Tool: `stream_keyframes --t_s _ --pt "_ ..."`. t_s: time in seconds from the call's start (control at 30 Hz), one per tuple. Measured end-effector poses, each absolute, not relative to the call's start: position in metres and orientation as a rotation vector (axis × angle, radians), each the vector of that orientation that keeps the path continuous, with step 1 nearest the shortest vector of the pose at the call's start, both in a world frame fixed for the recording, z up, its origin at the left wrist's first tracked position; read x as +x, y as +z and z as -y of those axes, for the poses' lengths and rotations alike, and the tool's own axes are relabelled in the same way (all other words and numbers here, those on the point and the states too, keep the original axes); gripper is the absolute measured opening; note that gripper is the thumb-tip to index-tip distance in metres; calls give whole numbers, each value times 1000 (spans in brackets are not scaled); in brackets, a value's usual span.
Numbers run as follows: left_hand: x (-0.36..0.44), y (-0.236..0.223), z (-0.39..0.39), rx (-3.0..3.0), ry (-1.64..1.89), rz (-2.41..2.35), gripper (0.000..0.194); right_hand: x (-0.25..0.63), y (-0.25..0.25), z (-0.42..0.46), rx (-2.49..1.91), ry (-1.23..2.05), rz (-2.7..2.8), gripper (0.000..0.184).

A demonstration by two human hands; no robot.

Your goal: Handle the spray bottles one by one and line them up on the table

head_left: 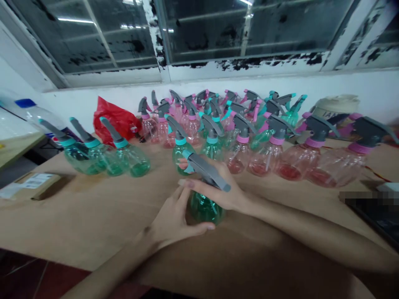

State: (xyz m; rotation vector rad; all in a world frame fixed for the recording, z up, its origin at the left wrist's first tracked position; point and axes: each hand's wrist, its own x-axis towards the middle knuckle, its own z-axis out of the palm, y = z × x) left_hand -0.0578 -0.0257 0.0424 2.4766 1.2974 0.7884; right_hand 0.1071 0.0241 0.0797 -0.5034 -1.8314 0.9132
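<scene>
Wrapping the neck of a green trigger spray bottle, the right hand holds it mid-table; the left hand curves around its lower body, probably to steady that rounded shape, though I cannot tell if it grips. Three green bottles sit at ten o'clock, pink-collared bottles at two. Its translucent body carries a grey sprayer head with turquoise nozzle.

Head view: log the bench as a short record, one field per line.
Left hand: cupped around the lower part of a green spray bottle
Right hand: gripping that bottle's upper part
Left group: three green spray bottles
Front row, right: pink-collared bottles
Behind, left: red bag
Near left edge: labelled package
</scene>
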Motion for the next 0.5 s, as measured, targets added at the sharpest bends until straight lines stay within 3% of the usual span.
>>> stream_keyframes --t_s 0.17,0.33,0.5 --pt "-83 42 43 2427 924 -1462 86 70 84 -22 -460 981 1858 30" --pt "-103 38 59 2329 1052 -1596 71 41 91 -15 -466 1015 1894 36" --pt "-125 46 64 2303 975 -1650 58 30 98 -20 -426 920 2086 55"
